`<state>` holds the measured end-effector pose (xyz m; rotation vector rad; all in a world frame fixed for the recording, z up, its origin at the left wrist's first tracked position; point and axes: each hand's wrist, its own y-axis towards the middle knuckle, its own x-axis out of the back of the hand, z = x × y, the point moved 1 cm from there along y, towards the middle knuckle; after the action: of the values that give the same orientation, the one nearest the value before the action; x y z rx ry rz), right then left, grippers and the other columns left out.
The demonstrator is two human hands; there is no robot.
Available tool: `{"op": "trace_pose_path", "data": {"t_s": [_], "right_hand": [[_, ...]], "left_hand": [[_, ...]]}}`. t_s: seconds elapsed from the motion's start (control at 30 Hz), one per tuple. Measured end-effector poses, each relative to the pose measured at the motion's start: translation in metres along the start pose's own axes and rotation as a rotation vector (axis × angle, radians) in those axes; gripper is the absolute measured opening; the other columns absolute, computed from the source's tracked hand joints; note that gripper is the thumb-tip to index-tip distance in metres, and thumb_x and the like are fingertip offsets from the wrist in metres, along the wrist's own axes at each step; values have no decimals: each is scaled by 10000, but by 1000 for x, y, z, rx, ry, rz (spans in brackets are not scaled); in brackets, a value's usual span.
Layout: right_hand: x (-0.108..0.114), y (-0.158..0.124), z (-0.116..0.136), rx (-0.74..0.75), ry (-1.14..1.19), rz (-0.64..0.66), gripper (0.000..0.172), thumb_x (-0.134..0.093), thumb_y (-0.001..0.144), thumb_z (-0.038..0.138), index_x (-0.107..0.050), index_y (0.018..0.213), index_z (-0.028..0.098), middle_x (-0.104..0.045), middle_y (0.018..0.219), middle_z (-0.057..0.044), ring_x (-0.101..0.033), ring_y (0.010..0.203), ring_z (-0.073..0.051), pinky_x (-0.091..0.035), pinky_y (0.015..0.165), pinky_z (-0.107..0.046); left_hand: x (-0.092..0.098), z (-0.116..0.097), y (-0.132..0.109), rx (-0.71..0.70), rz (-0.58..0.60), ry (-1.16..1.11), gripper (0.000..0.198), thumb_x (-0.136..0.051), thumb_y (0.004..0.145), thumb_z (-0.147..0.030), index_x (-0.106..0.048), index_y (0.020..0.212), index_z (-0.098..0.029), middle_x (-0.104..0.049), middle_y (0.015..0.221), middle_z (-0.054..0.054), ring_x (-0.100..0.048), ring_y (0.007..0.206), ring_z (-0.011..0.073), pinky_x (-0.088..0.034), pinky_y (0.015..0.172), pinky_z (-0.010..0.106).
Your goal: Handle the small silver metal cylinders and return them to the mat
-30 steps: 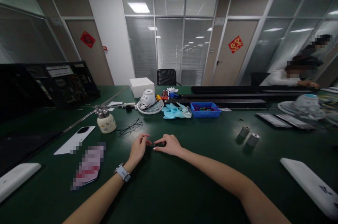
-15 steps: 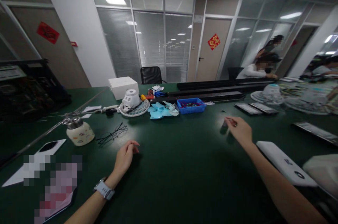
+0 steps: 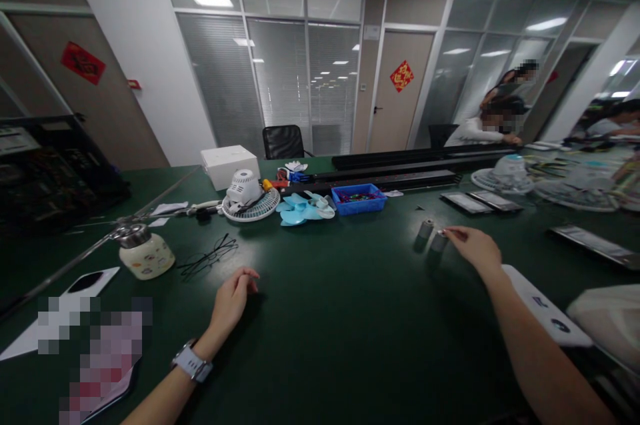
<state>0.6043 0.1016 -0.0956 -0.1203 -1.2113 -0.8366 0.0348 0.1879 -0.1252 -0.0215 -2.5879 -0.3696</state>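
Two small grey cylinders that look like batteries stand upright on the green table: the left battery [image 3: 426,229] and, just beside it, the right battery [image 3: 439,242]. The fingertips of my right hand [image 3: 474,248] pinch at the upper edge of the right battery. My left hand [image 3: 234,297] rests on the table with its fingers loosely bent and slightly apart, holding nothing. A pale watch [image 3: 193,361] is on that wrist. Black-framed glasses [image 3: 210,257] lie beyond my left hand.
A jar [image 3: 147,258] and phone [image 3: 107,371] lie left. At the back are a white box [image 3: 230,168], fan part [image 3: 245,195], blue fan blades [image 3: 303,208] and blue tray [image 3: 359,201]. A white device [image 3: 545,308] lies beside my right forearm. People sit at far right.
My right hand has shifted right, from the left battery to the right one, leaving the left battery standing and both in plain sight. My left hand has stayed in place.
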Motion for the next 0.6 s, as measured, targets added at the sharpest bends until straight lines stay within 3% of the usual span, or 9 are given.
{"op": "trace_pose_path", "data": {"t_s": [0.13,0.3,0.37,0.5,0.6], "right_hand": [[3,-2,-1,2,-28,49,442,-493,801,539,-729,1018,235,-707,885,-103,-648,799,-278,-463,625,-350],[10,2,16,124,-133,-95,718,-532,693,701,-647,1193,198,-657,1093,-161,-617,963,-323,-478,729,-386],[7,10,29,132,-166,-42,751,-528,682,716,-622,1223,203,-668,1088,-149,-624,960,-323,-475,746,-393],[-6,32,45,108,-236,144,639,-585,678,635,-656,1159,222,-708,986,-121,-653,885,-301,-472,703,-369],[-11,44,45,88,-252,175,504,-634,663,569,-723,1007,211,-716,909,-136,-658,828,-296,-462,696,-374]], "left_hand": [[1,-2,-1,9,13,23,289,-370,802,-364,-615,792,-212,-618,598,-17,-606,623,192,-457,638,286],[1,-2,0,11,28,54,306,-350,807,-368,-611,810,-208,-621,606,-9,-612,636,197,-456,648,291],[1,-3,0,18,36,70,311,-347,804,-370,-612,814,-207,-627,609,-6,-618,646,200,-458,652,293],[1,-4,-1,17,36,93,314,-345,800,-374,-611,816,-208,-634,617,-6,-623,651,200,-457,650,291],[1,-5,-1,17,34,103,315,-342,800,-372,-612,814,-211,-641,621,-6,-629,654,199,-458,653,291]]}}
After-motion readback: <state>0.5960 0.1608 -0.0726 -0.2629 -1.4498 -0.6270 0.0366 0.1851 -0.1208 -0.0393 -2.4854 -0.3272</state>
